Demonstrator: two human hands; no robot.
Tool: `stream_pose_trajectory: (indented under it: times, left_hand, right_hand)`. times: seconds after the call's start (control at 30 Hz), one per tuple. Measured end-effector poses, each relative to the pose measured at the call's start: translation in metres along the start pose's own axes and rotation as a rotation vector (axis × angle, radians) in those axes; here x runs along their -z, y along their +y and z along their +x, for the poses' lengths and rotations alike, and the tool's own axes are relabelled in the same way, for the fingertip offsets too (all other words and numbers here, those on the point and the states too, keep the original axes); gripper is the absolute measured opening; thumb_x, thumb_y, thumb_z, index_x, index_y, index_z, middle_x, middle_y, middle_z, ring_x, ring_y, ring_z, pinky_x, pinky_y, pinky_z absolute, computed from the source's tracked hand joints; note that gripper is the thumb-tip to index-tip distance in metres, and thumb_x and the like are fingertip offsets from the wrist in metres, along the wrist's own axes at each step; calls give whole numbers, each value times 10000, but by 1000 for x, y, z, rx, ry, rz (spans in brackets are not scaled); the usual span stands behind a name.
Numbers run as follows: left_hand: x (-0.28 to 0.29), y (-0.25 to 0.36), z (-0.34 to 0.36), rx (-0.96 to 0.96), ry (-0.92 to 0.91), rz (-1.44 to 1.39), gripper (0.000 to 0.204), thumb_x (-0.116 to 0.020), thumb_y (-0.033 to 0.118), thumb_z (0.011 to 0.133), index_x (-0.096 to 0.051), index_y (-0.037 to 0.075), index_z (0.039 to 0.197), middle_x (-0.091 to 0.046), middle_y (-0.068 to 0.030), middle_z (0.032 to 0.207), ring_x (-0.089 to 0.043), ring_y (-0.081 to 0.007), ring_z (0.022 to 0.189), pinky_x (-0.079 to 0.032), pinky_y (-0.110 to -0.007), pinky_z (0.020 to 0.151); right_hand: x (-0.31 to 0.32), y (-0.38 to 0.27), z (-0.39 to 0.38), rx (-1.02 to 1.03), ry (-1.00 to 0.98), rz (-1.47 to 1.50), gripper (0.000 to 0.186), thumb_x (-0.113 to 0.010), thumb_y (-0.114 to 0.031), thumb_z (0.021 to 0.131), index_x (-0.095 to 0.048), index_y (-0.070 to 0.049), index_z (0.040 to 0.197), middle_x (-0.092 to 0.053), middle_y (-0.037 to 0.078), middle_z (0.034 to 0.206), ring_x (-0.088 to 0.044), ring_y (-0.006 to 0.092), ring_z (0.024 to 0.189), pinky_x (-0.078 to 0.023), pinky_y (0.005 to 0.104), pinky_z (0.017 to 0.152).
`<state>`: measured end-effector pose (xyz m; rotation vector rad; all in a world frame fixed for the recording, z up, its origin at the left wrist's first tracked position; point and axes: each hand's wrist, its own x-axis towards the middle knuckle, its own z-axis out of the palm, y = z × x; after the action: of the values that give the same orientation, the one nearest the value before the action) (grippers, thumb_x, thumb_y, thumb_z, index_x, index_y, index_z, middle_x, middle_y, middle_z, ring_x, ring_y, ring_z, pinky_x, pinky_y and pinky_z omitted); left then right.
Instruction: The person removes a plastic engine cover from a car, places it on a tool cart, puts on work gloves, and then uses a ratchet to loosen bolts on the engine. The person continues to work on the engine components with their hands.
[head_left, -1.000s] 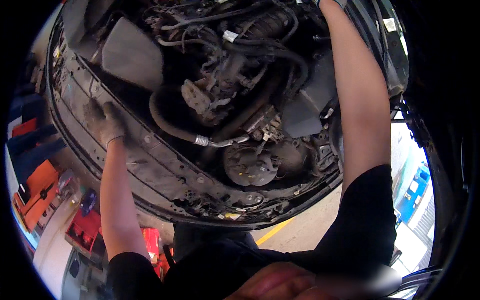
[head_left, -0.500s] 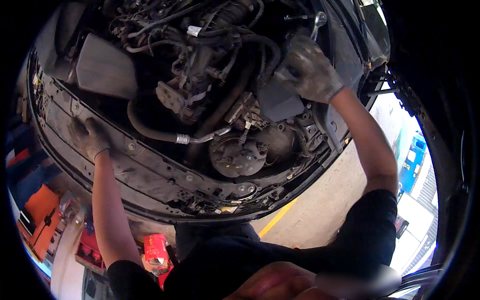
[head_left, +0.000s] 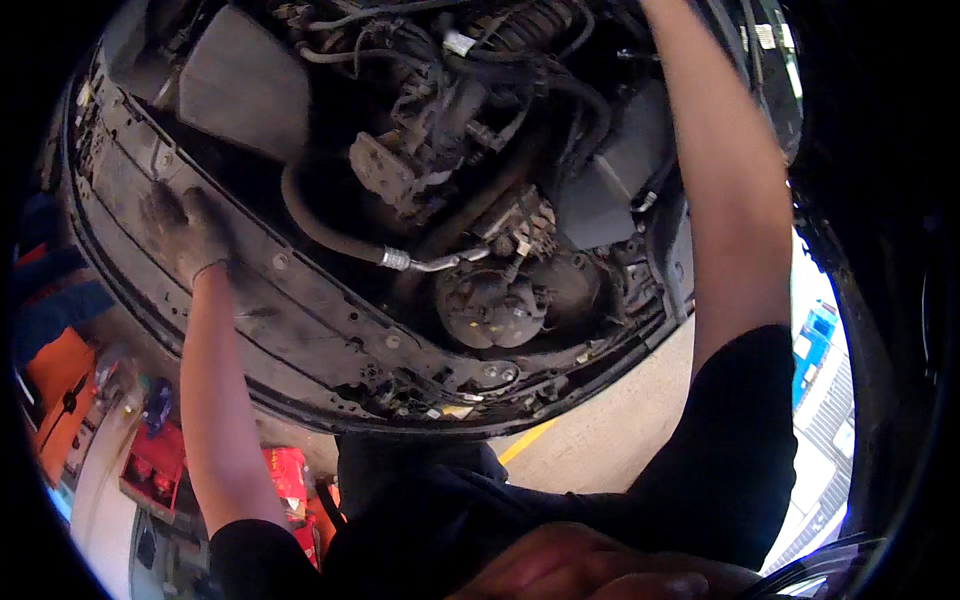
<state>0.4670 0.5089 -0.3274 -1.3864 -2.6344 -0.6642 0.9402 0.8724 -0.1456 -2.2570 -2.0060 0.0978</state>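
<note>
My left hand [head_left: 187,232], in a dark, dirty work glove, leans on the front cross panel [head_left: 310,305] of a car's engine bay. Its fingers lie spread and hold nothing. Only the bare forearm [head_left: 735,190] of my right arm shows, stretched up past the right side of the bay; the hand itself is beyond the top edge. Between the arms are a grey-black hose with a metal pipe end [head_left: 430,264], a round dusty part [head_left: 490,310] and a worn metal bracket [head_left: 385,170].
A dark box-shaped cover [head_left: 245,85] stands at the bay's left. Hoses and wiring [head_left: 520,70] crowd the far middle. Below left are an orange case [head_left: 65,390], a red bin [head_left: 155,470] and a red package [head_left: 287,475]. A yellow line [head_left: 527,440] crosses the floor.
My right hand, which was gripping what looks like a ratchet wrench, has reached up and out of the picture. My left hand stays on the panel. The whole view has shifted slightly.
</note>
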Motion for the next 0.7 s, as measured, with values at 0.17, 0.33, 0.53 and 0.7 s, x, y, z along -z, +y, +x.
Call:
stream_pose_trajectory:
  times: [0.17,0.33,0.53,0.7]
  left_hand:
    - [-2,-14,-6,-12,28,16,686,-504,528,959,-452,117,1505,-385,-154,1575,-313,-302,1477,-228,-430,1211]
    - [4,-8,-7,40,17,80,675,-508,515,950,-462,130,1501,-399,-144,1568,-327,-301,1470,-244,-431,1206]
    - [-4,0,0,-6,27,22,653,-508,493,943,-467,149,1497,-383,-124,1580,-330,-289,1469,-247,-446,1202]
    - [0,-6,-3,-12,37,-56,650,-502,451,936,-473,113,1490,-403,-167,1559,-299,-279,1485,-207,-458,1211]
  right_hand:
    - [-10,73,-169,735,-146,-295,449,-731,-392,828,-687,-61,1127,-659,201,1181,-608,389,1147,-481,442,1027]
    - [25,104,-211,859,-278,-161,465,-795,-290,777,-640,-50,1143,-619,189,1221,-537,398,1221,-406,469,1109]
    - [-13,9,20,-34,-74,-145,630,-527,-568,950,-647,-50,1288,-607,197,1353,-586,373,1225,-473,467,975]
    - [11,-17,-36,317,-234,-668,489,-574,-455,965,-636,-80,1274,-687,178,1173,-665,348,1044,-522,444,882]
